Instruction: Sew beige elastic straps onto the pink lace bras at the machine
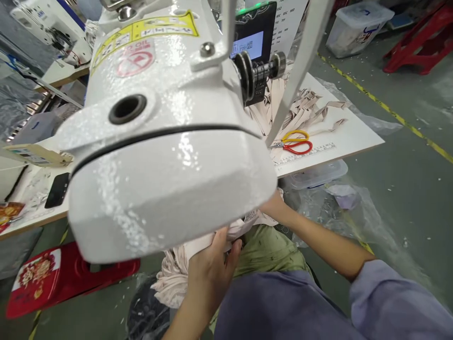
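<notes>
A white sewing machine head point(170, 189) fills the middle of the view and hides part of the work beneath it. Below its lower edge, my left hand point(212, 267) is closed on pale beige fabric point(200, 244), with the thumb and fingers bent at its edge. My right hand point(274, 208) is by the same fabric under the machine's right end, its fingers hidden behind the machine. More gathered beige fabric point(171, 278) hangs down left of my left hand, over a dark bin or bag point(146, 307).
Yellow-and-red-handled snips point(295, 142) lie by a ruler marking on the white table point(354, 137), near beige strips point(300, 106). A control screen point(253, 47) stands behind. Left are a phone point(57, 190) and a red stool point(71, 278). Clear plastic point(354, 212) lies on the floor.
</notes>
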Demonstrator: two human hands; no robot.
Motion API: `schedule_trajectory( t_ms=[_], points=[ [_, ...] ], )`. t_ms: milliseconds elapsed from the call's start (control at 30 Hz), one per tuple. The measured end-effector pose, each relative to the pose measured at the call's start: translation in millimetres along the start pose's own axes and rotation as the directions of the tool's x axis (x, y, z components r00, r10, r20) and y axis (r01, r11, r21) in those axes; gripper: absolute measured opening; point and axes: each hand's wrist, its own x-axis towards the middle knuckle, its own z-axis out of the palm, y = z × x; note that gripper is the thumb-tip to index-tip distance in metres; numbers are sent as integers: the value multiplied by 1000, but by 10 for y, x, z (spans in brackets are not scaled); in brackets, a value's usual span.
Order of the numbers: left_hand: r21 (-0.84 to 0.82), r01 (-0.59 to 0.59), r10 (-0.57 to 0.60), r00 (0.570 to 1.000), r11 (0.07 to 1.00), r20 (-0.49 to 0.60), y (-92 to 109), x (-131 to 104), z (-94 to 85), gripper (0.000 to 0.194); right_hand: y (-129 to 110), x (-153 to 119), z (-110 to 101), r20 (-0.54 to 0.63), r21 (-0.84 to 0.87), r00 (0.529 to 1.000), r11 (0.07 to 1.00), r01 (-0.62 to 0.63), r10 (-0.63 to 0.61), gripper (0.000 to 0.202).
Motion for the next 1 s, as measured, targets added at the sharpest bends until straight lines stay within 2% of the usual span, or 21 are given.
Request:
schedule_trajectory(
  t_ms=[167,400,600,700,867,1000],
  points=[
    [29,-30,31,999,999,-29,9,16,0,47,35,-101,-16,-6,88,998,994,-66,67,17],
    [66,-85,90,993,994,-76,75,90,13,46,13,-235,-43,66,217,983,960,-180,170,25],
    [57,-81,85,994,995,-70,118,103,23,45,-69,-329,-74,124,241,969,940,-240,215,22],
    [56,-64,68,996,996,-60,143,106,21,46,-116,-353,-102,157,235,961,937,-259,226,21],
    [45,-38,37,999,998,29,167,89,9,49,-168,-385,-140,172,217,956,937,-274,239,17],
    [42,-52,54,997,998,-57,139,30,51,59,-158,-421,-139,135,210,973,954,-213,187,17]
  ],
)
